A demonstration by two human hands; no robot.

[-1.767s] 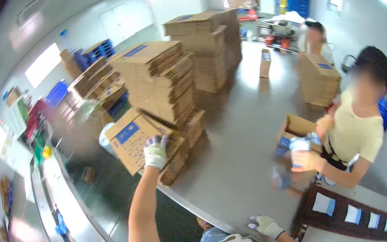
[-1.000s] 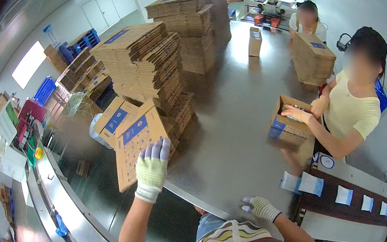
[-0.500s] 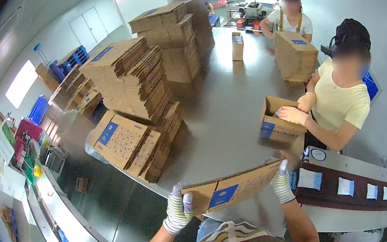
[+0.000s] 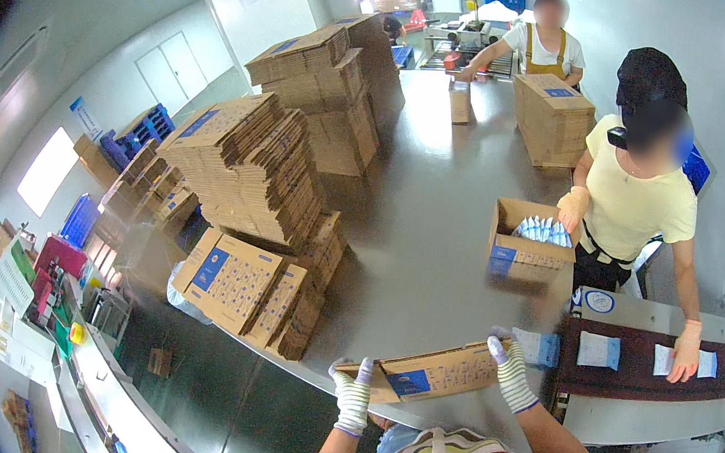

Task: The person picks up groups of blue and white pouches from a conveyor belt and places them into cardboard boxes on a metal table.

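A brown cardboard box [image 4: 443, 375] with a blue printed panel is stretched between my two gloved hands at the near edge of the metal table [image 4: 401, 279]. My left hand [image 4: 350, 397], in a striped glove, grips its left end, thumb up. At the right end my right hand [image 4: 513, 375] is closed on the edge. The carton looks folded nearly flat and tilts up slightly to the right. Beyond it on the table stands an open carton [image 4: 527, 251] holding several white-and-blue packets [image 4: 542, 229].
Tall stacks of flattened cartons [image 4: 245, 167] fill the table's left side. At right, packets lie on a dark conveyor belt [image 4: 611, 381]. A co-worker in a yellow shirt [image 4: 641, 184] reaches over it. Farther back, another person [image 4: 548, 48] touches a small carton [image 4: 460, 103] beside a large carton [image 4: 552, 119].
The carton in my hands has come lower and more level, with my hands closer together. The yellow-shirted co-worker's hand has moved from the open carton to the belt; the far person reaches for a carton.
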